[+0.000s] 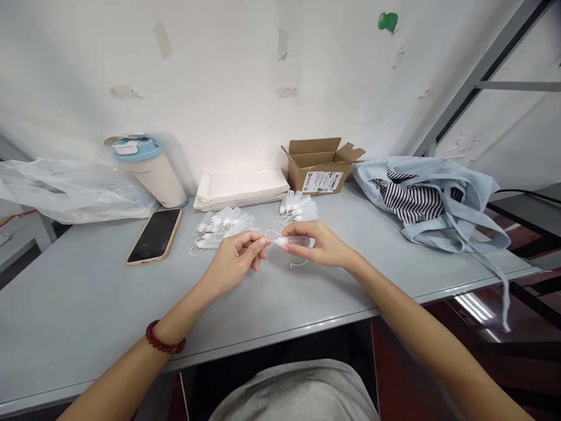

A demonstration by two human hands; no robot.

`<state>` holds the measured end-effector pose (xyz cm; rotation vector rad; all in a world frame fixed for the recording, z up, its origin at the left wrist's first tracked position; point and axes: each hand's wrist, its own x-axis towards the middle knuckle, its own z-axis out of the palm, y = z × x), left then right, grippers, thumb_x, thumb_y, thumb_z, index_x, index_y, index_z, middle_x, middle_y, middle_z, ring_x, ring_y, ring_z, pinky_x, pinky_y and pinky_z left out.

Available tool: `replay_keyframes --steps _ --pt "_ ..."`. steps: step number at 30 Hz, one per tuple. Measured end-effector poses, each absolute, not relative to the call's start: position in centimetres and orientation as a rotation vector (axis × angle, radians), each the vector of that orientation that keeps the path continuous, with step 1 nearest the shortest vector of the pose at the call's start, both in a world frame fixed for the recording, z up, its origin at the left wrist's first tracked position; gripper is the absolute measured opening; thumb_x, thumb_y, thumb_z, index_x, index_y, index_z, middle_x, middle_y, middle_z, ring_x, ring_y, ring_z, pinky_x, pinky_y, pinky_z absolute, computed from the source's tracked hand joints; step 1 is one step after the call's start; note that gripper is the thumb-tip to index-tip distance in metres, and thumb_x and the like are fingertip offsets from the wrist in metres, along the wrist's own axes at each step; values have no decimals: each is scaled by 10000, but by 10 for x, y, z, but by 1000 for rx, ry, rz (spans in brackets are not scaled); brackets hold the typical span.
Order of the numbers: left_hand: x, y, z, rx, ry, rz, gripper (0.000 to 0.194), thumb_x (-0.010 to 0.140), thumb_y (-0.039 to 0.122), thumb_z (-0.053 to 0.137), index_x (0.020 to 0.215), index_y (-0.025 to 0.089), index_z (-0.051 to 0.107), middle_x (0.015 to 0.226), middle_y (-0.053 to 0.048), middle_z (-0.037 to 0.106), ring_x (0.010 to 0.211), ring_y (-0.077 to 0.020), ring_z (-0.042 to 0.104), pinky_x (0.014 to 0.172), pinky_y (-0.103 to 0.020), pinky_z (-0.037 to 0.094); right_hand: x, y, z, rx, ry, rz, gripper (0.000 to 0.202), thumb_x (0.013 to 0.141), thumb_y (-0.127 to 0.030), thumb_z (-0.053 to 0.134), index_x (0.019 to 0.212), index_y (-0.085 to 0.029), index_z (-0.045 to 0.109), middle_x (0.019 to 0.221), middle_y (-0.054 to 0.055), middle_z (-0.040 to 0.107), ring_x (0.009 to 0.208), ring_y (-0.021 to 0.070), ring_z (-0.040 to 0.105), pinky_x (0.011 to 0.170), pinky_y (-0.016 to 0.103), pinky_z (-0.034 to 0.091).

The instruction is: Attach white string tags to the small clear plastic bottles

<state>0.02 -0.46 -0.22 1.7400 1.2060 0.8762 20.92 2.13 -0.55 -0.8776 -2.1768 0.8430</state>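
Observation:
My right hand [319,242] is closed around a small clear squeeze bottle [297,240] with a white neck. The bottle lies on its side in the fingers, its thin tip pointing left. My left hand [240,257] meets that tip in a pinch of thumb and forefinger; what exactly sits between them is too small to tell. A thin white cord [272,234] loops from the bottle's neck toward the left fingertips. Just behind the left hand lies a group of similar bottles [214,229] with white cords. Another group of bottles [298,207] lies behind the right hand.
A stack of white flat sheets or envelopes [242,186] and an open cardboard box [319,175] stand along the wall. To the left are a phone [155,235], a tumbler [151,169] and a plastic bag [74,190]. A light blue cloth bag [427,196] lies right on the grey table [280,304].

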Motion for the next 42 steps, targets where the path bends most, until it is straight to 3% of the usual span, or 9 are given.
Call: replay_keyframes --steps 25,42 --pt "3 -5 -10 1721 1228 862 287 852 406 523 682 177 557 566 32 540 481 -95 498 501 -224 420 207 21 -10 -924 -2215 775 180 823 -323 606 833 -146 638 725 22 635 610 107 503 554 227 363" --pt "6 -9 -22 1701 1201 911 249 870 345 503 706 162 546 589 41 518 460 -75 479 477 -209 385 201 18 -19 -907 -2152 905 211 847 -364 587 813 -155 581 688 14 596 575 109 480 537 239 356"
